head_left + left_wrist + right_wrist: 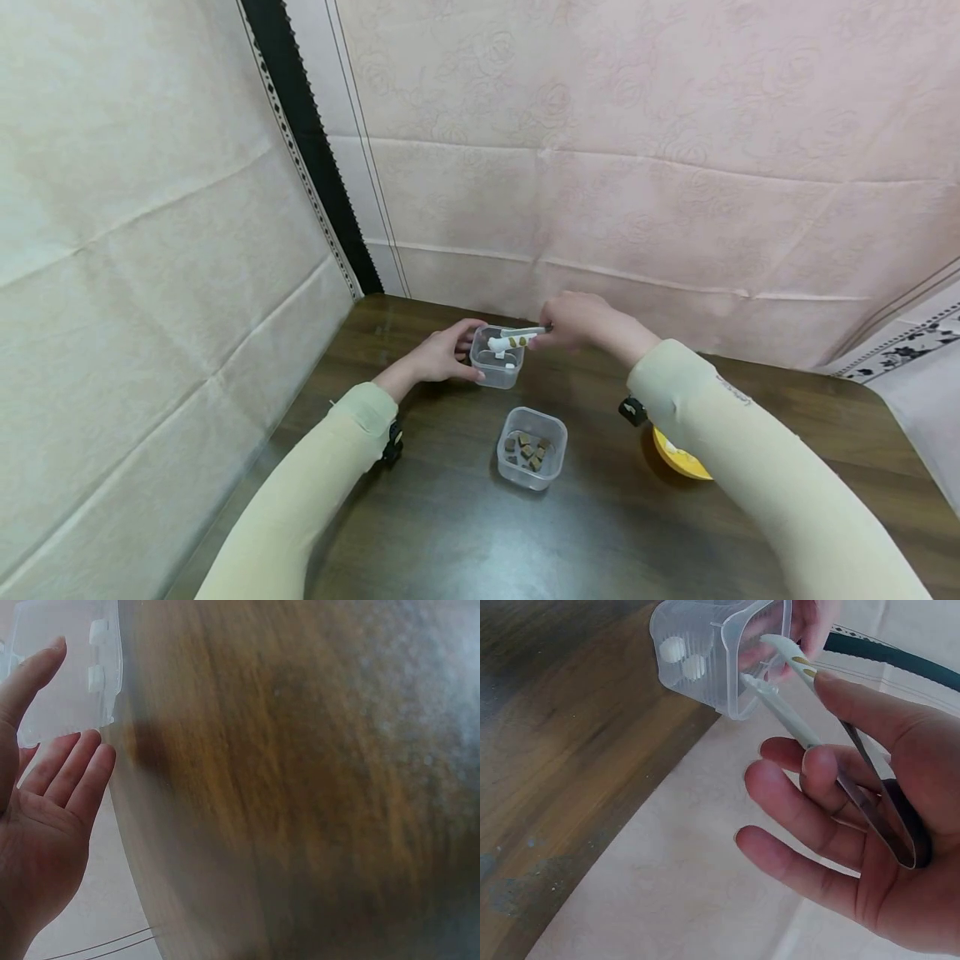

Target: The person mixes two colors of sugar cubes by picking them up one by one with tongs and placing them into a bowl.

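Clear thin-wall plastic tub (497, 364) sits mid-frame in the head view on dark wood table (450, 533), w/ two small white pellets (682, 660) at its base per the right wrist view. Left hand (438, 357) cups the tub's left wall, fingers nearly straight and relaxed, touching rather than clamping. Right hand (576, 321) holds tongs (817, 712) (white tips, metal spring end) btwn thumb and index, other fingers loose; tips stand slightly apart over the tub mouth, a small brown piece appears nipped btwn them in the head view. Second tub (531, 447), lower centre, holds approx. a handful of brown cubes (527, 447). Yellow bowl (678, 458) sits partly under the right sleeve. Handling est.: tub is light, flexes under squeeze, prob. slides easily on the smooth top, so brace at side walls, low. Cubes look small and dry; nip at flat faces, light pressure. Pellets are round, likely to roll.
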`<state>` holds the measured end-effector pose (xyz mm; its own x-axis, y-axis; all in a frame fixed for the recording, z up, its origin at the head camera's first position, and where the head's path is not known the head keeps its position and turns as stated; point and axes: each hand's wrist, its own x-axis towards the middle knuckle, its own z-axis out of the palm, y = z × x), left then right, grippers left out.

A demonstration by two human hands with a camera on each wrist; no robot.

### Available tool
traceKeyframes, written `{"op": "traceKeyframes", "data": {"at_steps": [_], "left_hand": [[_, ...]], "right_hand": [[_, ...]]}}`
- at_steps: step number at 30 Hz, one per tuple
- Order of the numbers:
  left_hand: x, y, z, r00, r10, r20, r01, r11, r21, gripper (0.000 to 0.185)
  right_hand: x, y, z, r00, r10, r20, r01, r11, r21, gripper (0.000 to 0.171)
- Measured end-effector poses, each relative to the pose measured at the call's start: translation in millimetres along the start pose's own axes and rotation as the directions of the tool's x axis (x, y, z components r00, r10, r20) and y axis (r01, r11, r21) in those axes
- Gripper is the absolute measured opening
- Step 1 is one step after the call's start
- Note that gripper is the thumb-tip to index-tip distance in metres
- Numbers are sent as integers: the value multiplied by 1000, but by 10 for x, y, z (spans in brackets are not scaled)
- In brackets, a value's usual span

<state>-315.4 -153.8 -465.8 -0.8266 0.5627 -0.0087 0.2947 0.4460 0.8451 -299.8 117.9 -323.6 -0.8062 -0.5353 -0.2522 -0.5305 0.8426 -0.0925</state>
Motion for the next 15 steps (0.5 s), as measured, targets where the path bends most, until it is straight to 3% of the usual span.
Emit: {"op": "traceKeyframes", "data": {"at_steps": [15], "left_hand": [[16,-24,-4,1000,-8,9,8,1000,-14,88]], "right_hand": [[199,-255,-73,984,110,141,-92,988,-127,36]]}}
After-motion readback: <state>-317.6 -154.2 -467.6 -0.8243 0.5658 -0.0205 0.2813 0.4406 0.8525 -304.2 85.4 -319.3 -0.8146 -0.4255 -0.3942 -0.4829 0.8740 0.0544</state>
